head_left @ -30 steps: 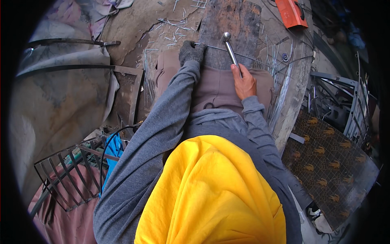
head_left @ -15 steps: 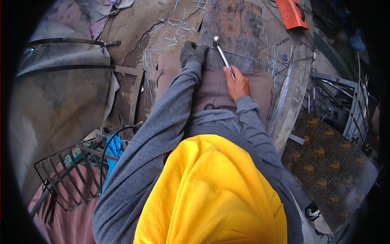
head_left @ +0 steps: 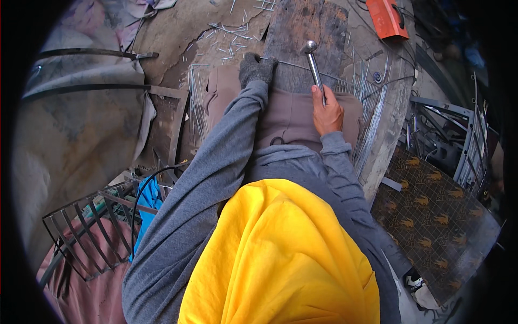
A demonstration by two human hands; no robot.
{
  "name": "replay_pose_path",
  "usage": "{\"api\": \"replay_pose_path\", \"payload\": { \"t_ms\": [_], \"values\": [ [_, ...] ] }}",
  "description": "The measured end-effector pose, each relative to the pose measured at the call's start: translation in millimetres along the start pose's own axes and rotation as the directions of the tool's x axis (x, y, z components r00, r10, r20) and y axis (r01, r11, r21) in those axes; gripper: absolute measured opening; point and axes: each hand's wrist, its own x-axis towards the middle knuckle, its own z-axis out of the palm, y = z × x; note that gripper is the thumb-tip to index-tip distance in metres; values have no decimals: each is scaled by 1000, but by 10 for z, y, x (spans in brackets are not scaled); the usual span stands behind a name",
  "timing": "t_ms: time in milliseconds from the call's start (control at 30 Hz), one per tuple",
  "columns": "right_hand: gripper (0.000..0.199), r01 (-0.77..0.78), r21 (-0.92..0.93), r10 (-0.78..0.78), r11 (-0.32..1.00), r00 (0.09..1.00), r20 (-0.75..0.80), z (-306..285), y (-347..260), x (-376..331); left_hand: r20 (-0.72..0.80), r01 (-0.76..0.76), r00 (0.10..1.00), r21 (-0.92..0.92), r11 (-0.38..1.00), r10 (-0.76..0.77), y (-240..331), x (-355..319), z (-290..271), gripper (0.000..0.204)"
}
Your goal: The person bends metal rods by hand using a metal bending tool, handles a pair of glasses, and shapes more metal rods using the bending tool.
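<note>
My left hand (head_left: 257, 70), in a dark grey glove, is closed on a thin metal rod (head_left: 302, 68). The rod runs from the glove to the right, across a worn wooden board (head_left: 305, 27) in front of my lap. My bare right hand (head_left: 328, 114) is wrapped round the handle of a shiny metal hammer (head_left: 314, 67) with a small rounded head. The hammer is raised, tilted a little to the left, and its head shows over the board beyond the rod. Whether the rod rests on the board I cannot tell.
Short cut rod pieces (head_left: 232, 40) lie scattered on the ground left of the board. Long thin rods (head_left: 372, 124) lie to my right, more (head_left: 197, 102) to my left. An orange box (head_left: 387, 19) stands far right. A patterned dark panel (head_left: 431, 216) and a metal rack (head_left: 89, 237) flank me.
My right hand has moved to the right and slightly nearer, carrying the hammer; its head has shifted right and a little farther away. My left hand and the rod have hardly moved.
</note>
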Motion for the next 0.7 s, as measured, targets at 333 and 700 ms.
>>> {"api": "replay_pose_path", "payload": {
  "t_ms": [333, 700],
  "values": [
    [44, -31, -46, 32, 998, 999, 29, 105, 199, 14, -4, -19, 1000, -9, 1000, 19, -21, 2, 31, 61],
    [44, -67, -138, 87, 988, 987, 138, 70, 173, 112, 54, -2, 999, 20, 1000, 1, 47, -26, -24, 57]
  ]
}}
